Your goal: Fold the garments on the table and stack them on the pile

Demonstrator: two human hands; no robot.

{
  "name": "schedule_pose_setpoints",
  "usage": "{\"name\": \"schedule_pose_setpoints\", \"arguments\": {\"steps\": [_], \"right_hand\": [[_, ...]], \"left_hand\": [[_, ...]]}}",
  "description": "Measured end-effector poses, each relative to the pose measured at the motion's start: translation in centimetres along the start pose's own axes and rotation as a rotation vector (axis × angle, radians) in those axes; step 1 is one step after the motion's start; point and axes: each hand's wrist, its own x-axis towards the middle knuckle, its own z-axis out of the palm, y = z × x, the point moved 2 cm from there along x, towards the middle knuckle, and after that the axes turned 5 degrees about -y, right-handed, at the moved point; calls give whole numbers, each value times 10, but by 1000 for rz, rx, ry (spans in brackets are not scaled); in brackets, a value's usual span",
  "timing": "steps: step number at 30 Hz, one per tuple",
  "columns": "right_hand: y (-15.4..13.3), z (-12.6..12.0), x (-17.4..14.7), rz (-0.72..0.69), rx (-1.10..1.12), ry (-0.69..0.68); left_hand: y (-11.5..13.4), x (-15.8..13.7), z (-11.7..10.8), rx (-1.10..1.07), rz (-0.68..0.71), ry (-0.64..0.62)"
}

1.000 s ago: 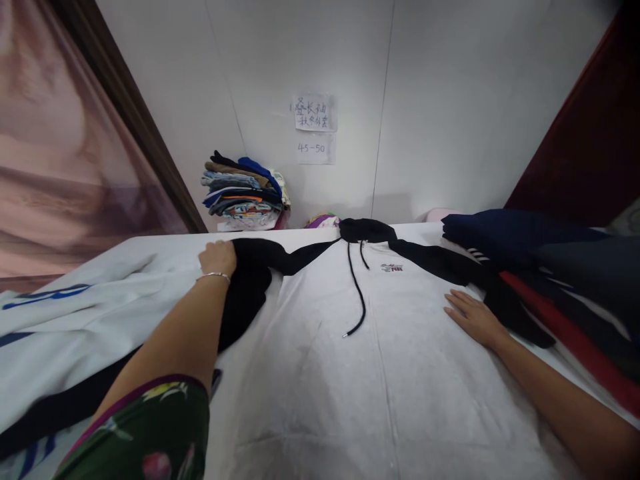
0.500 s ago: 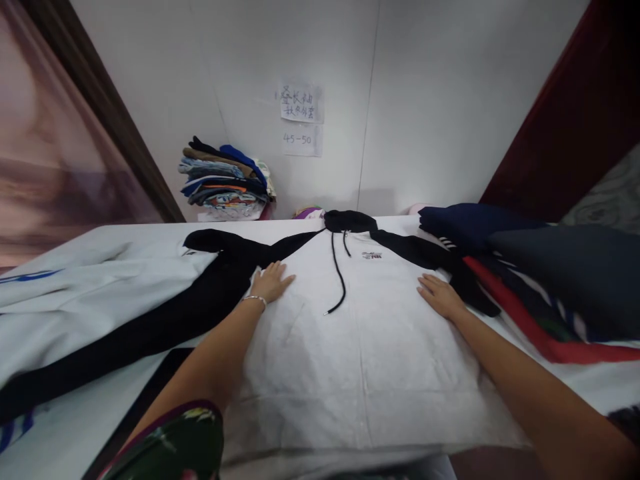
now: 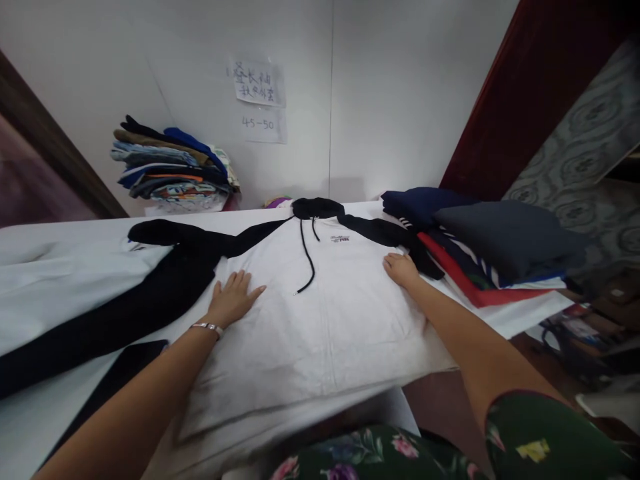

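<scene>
A white zip jacket [image 3: 320, 320] with black sleeves, a black collar or hood [image 3: 317, 208] and a long black drawstring [image 3: 310, 257] lies spread front up across the table. On its left side, below the armpit, my left hand [image 3: 233, 300] rests flat with fingers spread; the wrist wears a bracelet [image 3: 207, 327]. My right hand [image 3: 401, 269] presses on the opposite side edge, just below the black sleeve [image 3: 385, 233], with its fingers laid on the cloth. The long left sleeve [image 3: 125, 313] stretches out toward the near left. The jacket's hem hangs at the near table edge.
Folded clothes [image 3: 505, 233] are piled on the right side of the table. A taller stack of folded garments [image 3: 173, 163] stands at the back left. White cloth [image 3: 65, 280] lies at left. Handwritten paper signs [image 3: 260, 83] are on the wall.
My view has turned to the right, so everything appears further left. My left hand has slid a little lower along the jacket's side; my right hand keeps about the same place.
</scene>
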Motion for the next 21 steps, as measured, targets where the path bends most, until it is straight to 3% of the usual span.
{"name": "schedule_pose_setpoints", "arguments": {"steps": [5,11,14,17,21], "right_hand": [[0,-2,-34,13,9,-16],[34,-5,-129,123,234,-12],[36,-9,-168,146,286,12],[31,-11,-186,186,307,-12],[30,-15,-186,210,309,-24]], "left_hand": [[-10,-33,-4,12,-2,16],[-33,-67,2,-42,-108,47],[-42,-77,10,-132,-191,35],[-50,-82,19,-158,-241,31],[-73,-73,41,-115,-271,-25]]}}
